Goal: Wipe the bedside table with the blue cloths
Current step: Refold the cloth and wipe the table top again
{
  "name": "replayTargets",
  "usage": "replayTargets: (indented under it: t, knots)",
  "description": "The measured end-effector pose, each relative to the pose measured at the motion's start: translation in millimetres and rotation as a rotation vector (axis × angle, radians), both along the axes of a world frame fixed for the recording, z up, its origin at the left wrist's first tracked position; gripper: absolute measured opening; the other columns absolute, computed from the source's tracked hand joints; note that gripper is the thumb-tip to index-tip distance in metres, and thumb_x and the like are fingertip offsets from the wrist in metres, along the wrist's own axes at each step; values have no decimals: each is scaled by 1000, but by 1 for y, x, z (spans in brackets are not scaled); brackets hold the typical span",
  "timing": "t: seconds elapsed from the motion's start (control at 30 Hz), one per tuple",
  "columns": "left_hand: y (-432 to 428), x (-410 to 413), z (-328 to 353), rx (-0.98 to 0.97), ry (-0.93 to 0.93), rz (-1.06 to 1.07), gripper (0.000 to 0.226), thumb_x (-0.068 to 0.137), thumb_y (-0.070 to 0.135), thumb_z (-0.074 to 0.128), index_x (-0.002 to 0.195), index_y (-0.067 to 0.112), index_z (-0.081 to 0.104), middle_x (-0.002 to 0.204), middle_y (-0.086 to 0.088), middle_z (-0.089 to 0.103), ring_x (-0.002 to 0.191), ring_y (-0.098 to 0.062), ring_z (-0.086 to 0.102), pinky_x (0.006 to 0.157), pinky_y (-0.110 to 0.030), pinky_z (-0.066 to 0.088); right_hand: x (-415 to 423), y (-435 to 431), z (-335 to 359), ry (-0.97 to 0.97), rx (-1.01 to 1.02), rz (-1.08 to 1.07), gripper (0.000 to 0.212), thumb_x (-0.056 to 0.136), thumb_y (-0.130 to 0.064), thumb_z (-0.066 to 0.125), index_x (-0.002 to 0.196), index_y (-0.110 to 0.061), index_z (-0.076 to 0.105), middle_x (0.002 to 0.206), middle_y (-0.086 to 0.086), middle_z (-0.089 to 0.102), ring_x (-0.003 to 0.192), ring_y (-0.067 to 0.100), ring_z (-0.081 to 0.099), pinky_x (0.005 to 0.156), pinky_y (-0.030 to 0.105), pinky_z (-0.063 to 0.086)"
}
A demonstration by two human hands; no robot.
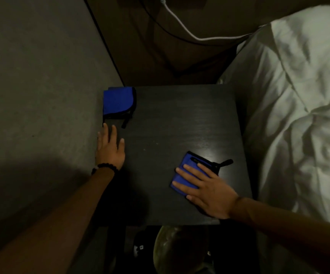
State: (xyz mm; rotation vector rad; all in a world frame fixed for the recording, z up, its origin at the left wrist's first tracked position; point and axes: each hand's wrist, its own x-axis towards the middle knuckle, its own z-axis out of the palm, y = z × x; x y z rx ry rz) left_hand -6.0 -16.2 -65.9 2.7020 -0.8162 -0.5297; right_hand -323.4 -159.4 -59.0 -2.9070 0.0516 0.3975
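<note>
Soft cloth (188, 173) slides under my flat right hand (207, 191); left hand (111, 149) rests splayed, empty, near the far-left cloth (117, 101).

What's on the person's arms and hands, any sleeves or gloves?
No gloves or sleeves show: both forearms are bare to the frame edge. The left hand has a dark beaded bracelet at the wrist. The right hand shows no rings, watch or band.

Dim, grainy view with soft focus throughout. A pale glare patch shines on the dark bedside table (180, 119) top; the white bedding (298, 95) beside it is brightest. Wide-angle bending curves the edges.
</note>
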Motion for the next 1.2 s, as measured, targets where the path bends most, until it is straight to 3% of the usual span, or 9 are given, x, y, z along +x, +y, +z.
replayTargets:
  t: [0.3, 0.4, 0.67, 0.87, 0.97, 1.07, 1.2]
  knots:
    - [-1, -4, -2, 25, 35, 72, 57, 101, 44, 25, 152, 29, 5, 160, 7, -10, 146, -22, 3, 119, -38, 4, -80, -14, -6, 22, -120, -329, 57, 107, -47, 15, 161, -30, 15, 168, 6, 14, 155, 27, 8, 117, 54, 16]
    - [-5, -7, 4, -8, 95, 126, 53, 101, 46, 18, 151, 32, 7, 160, 9, -8, 146, -22, 4, 119, -40, 4, -100, -3, -7, 1, -137, -365, 59, 105, -44, 22, 161, -26, 14, 168, 8, 13, 155, 30, 10, 117, 54, 18]
    - [-6, -10, 13, -73, 166, 187, 52, 101, 46, 11, 151, 34, 9, 160, 12, -6, 146, -21, 6, 119, -42, 4, -117, 35, -6, 31, -138, -394, 59, 106, -46, 14, 158, -21, 25, 166, 13, 22, 153, 34, 16, 113, 57, 24]
    - [-13, -17, 20, -98, 196, 288, 51, 99, 50, 6, 149, 42, 8, 159, 17, -4, 146, -19, 7, 116, -51, 5, -103, 55, -6, 45, -125, -270, 62, 102, -51, 31, 158, -23, 31, 165, 11, 26, 151, 35, 23, 114, 54, 22]
    - [-12, -17, 23, -143, 207, 302, 51, 99, 51, 6, 149, 42, 10, 159, 17, -2, 146, -17, 8, 117, -49, 3, -84, 71, -4, 9, -112, -186, 60, 103, -51, 29, 156, -24, 34, 164, 11, 27, 150, 35, 25, 113, 54, 21]
    - [-11, -16, 24, -199, 226, 320, 51, 99, 50, 8, 149, 40, 13, 160, 15, 2, 146, -16, 8, 118, -48, 3, -61, 87, -5, -2, -65, -156, 66, 99, -52, 40, 158, -24, 30, 166, 10, 22, 152, 35, 20, 115, 53, 19]
    - [-9, -12, 27, -242, 242, 336, 48, 100, 50, 13, 147, 41, 20, 159, 15, 8, 145, -18, 13, 118, -48, 7, -31, 102, -5, -10, -26, -88, 66, 101, -52, 38, 160, -26, 22, 168, 9, 16, 154, 33, 13, 117, 53, 14]
